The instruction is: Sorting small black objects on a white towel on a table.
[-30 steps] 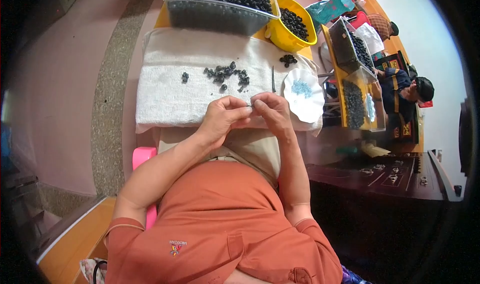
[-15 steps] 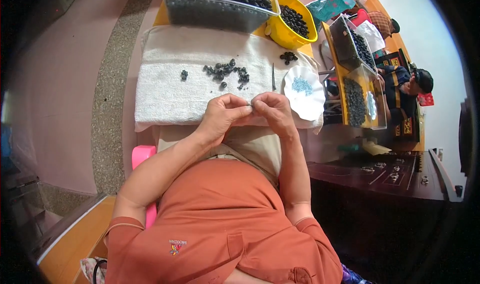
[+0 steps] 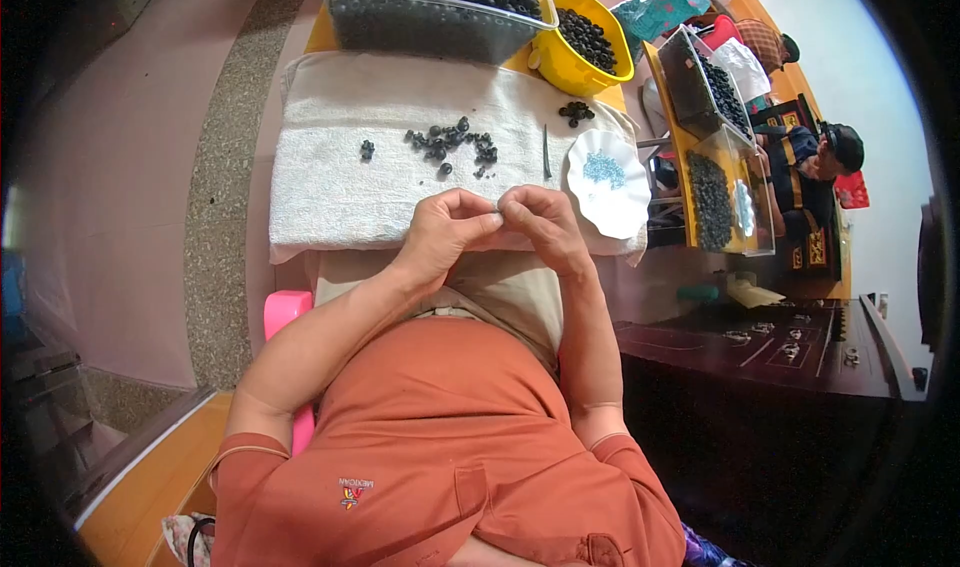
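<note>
Fingertip to fingertip, my left hand (image 3: pixel 445 229) and my right hand (image 3: pixel 545 225) meet above the near edge of a white towel (image 3: pixel 330 192). Both are pinched closed around something tiny, mostly hidden by the fingers. Just beyond them lies a loose group of small black round parts (image 3: pixel 437 149), with a smaller black cluster (image 3: pixel 367 150) to its left. A thin dark pointed tool, perhaps tweezers (image 3: pixel 546 155), rests to the right. Beside it stands a white scalloped dish (image 3: pixel 615 215) with tiny light-blue pieces (image 3: pixel 603 170). Another black cluster (image 3: pixel 576 113) sits above the dish.
Past the towel stand a clear bin (image 3: pixel 430 27) of black parts and a yellow basket (image 3: pixel 595 80) holding more. On the right, another table carries clear bins (image 3: pixel 710 202), with a person (image 3: pixel 825 157) at work there. A dark panelled surface (image 3: pixel 760 342) lies at right.
My hands stay pinched together, with only a slight shift of the right fingers. The person at the right has moved a little.
</note>
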The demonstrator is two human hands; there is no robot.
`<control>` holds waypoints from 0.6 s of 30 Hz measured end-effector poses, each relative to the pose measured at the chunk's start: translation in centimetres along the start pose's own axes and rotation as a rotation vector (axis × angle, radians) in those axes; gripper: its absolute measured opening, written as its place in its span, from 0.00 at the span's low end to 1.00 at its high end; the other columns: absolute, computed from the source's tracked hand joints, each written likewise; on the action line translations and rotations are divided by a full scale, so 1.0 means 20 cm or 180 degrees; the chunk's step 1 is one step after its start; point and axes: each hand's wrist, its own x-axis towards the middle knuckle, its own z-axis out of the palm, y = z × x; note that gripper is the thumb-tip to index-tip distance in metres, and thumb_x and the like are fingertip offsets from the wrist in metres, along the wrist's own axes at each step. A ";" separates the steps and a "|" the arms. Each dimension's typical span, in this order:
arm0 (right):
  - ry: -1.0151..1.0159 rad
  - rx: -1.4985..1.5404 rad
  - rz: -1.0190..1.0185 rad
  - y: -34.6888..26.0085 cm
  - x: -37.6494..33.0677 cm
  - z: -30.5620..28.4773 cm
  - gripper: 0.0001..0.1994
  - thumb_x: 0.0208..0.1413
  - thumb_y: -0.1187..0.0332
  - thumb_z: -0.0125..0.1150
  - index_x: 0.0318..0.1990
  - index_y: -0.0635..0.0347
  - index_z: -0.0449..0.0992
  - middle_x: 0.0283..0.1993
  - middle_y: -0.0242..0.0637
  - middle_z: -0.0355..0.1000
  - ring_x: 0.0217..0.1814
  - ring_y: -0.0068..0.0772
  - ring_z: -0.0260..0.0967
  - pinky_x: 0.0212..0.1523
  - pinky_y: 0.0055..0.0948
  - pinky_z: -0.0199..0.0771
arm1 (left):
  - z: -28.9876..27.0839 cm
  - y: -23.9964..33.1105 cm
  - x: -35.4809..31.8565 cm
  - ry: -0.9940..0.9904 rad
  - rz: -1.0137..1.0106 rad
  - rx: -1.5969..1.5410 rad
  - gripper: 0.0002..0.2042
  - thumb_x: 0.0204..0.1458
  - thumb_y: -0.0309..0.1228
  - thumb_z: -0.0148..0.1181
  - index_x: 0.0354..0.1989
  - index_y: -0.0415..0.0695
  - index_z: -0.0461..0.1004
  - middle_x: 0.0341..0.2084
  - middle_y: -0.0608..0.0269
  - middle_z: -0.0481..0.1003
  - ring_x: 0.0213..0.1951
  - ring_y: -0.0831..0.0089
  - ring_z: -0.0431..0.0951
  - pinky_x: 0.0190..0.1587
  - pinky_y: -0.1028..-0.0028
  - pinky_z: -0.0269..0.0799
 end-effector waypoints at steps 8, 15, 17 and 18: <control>0.0316 -0.0148 -0.0190 0.03 0.00 0.04 0.06 0.61 0.71 0.59 0.34 0.63 0.77 0.32 0.23 0.71 0.33 0.12 0.64 0.34 0.14 0.65 | 0.01 0.03 -0.01 0.0022 -0.0074 -0.0030 0.06 0.53 0.22 0.62 0.38 0.39 0.73 0.33 0.62 0.77 0.35 0.77 0.78 0.39 0.77 0.76; 0.0756 -0.0327 -0.0560 0.08 -0.01 0.09 0.06 0.60 0.74 0.58 0.35 0.67 0.78 0.33 0.29 0.74 0.34 0.15 0.68 0.35 0.15 0.67 | -0.01 0.01 0.01 0.0068 -0.0083 -0.0206 0.05 0.54 0.22 0.61 0.38 0.39 0.74 0.33 0.62 0.77 0.35 0.75 0.78 0.40 0.75 0.77; 0.0677 -0.0296 -0.0716 0.08 -0.02 0.10 0.05 0.60 0.75 0.57 0.37 0.68 0.78 0.34 0.30 0.74 0.35 0.16 0.68 0.37 0.16 0.68 | -0.01 0.01 0.01 0.0055 0.0010 -0.0355 0.05 0.54 0.22 0.62 0.38 0.40 0.74 0.33 0.63 0.77 0.35 0.75 0.78 0.41 0.74 0.78; 0.0603 -0.0262 -0.0873 0.08 -0.02 0.10 0.05 0.60 0.76 0.57 0.38 0.69 0.77 0.36 0.31 0.74 0.36 0.16 0.69 0.38 0.16 0.68 | -0.01 0.02 0.01 0.0056 0.0012 -0.0358 0.05 0.54 0.22 0.62 0.38 0.40 0.74 0.33 0.63 0.77 0.35 0.75 0.78 0.41 0.74 0.78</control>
